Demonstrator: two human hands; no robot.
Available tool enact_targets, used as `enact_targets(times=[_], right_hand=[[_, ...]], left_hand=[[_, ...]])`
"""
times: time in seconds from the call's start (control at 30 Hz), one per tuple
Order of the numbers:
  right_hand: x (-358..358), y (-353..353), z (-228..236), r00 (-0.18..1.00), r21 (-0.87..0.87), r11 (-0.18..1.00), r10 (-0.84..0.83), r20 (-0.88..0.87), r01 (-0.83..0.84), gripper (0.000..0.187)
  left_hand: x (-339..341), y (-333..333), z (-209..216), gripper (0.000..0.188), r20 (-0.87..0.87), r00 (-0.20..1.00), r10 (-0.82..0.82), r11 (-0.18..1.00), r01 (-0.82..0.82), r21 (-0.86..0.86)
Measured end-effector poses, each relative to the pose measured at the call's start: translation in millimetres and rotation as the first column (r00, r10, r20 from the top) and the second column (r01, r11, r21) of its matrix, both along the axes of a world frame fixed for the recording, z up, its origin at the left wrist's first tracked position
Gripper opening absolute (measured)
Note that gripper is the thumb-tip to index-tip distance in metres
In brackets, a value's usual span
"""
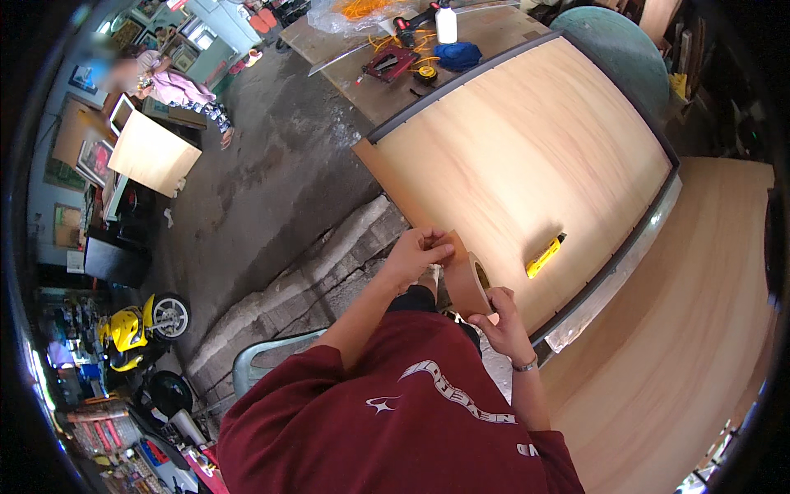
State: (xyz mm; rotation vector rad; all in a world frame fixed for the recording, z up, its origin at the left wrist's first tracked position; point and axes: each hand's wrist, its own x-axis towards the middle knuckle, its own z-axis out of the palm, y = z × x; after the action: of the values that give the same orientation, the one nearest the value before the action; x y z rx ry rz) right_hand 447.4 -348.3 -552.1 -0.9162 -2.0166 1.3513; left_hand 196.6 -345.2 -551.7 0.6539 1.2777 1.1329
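Note:
A large light plywood panel (535,140) with a dark frame edge lies in front of me. Brown tape (387,181) covers part of its left side, running down toward my hands. At the near left corner, my left hand (415,257) is closed, its fingertips pinching the tape close to the panel edge. My right hand (504,325) grips a wide roll of brown tape (465,284), with a stretch of tape between the two hands. The yellow utility knife (543,257) rests on the panel, right of the roll.
Beyond the panel, a worktable (337,41) bears a cordless drill (405,33), a white bottle (446,26), a tape measure (425,74) and a blue cloth item (457,56). Another wood sheet (658,346) lies at right. A person (169,78) stands far left.

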Motion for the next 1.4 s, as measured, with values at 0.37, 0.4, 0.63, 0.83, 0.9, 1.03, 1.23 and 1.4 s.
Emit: enact_targets(times=[0.37, 0.4, 0.63, 0.83, 0.9, 1.03, 1.23, 1.4], right_hand=[[-67.0, 27.6, -13.0, 0.979, -0.469, 0.866, -0.100, 0.179, 0.175, 0.035], [-67.5, 31.3, -13.8, 0.958, -0.369, 0.910, -0.088, 0.274, 0.189, 0.037], [-21.8, 22.1, -50.5, 0.946, -0.704, 0.642, -0.112, 0.305, 0.303, 0.047], [-78.2, 71.3, -40.7, 0.913, -0.479, 0.803, -0.184, 0.365, 0.353, 0.042], [-92.2, 85.3, -30.9, 0.934, -0.502, 0.804, -0.175, 0.311, 0.318, 0.038], [-91.9, 89.2, -43.7, 0.940, -0.463, 0.834, -0.178, 0.291, 0.301, 0.033], [-103.5, 92.8, -39.3, 0.944, -0.574, 0.758, -0.175, 0.280, 0.311, 0.029], [-115.5, 97.5, -36.4, 0.936, -0.536, 0.785, -0.156, 0.317, 0.312, 0.029]], left_hand=[[-66.2, 39.0, -42.4, 0.008, -0.230, 0.968, 0.100, 0.995, -0.102, 0.005], [-73.0, 46.3, -39.2, 0.008, -0.207, 0.969, 0.133, 0.991, -0.137, -0.003], [-217.9, 133.3, -56.0, 0.017, -0.663, 0.696, 0.276, 0.952, -0.293, 0.088], [-279.9, 181.6, -81.6, 0.018, -0.694, 0.693, 0.194, 0.972, -0.231, 0.041], [-292.9, 185.6, -84.0, 0.020, -0.691, 0.704, 0.164, 0.972, -0.233, -0.007], [-296.2, 194.8, -77.8, 0.026, -0.734, 0.678, 0.044, 0.979, -0.177, -0.104], [-298.2, 190.6, -106.9, 0.048, -0.749, 0.657, 0.083, 0.977, -0.202, -0.069], [-302.3, 186.8, -116.9, 0.045, -0.718, 0.680, 0.149, 0.973, -0.228, -0.015]])
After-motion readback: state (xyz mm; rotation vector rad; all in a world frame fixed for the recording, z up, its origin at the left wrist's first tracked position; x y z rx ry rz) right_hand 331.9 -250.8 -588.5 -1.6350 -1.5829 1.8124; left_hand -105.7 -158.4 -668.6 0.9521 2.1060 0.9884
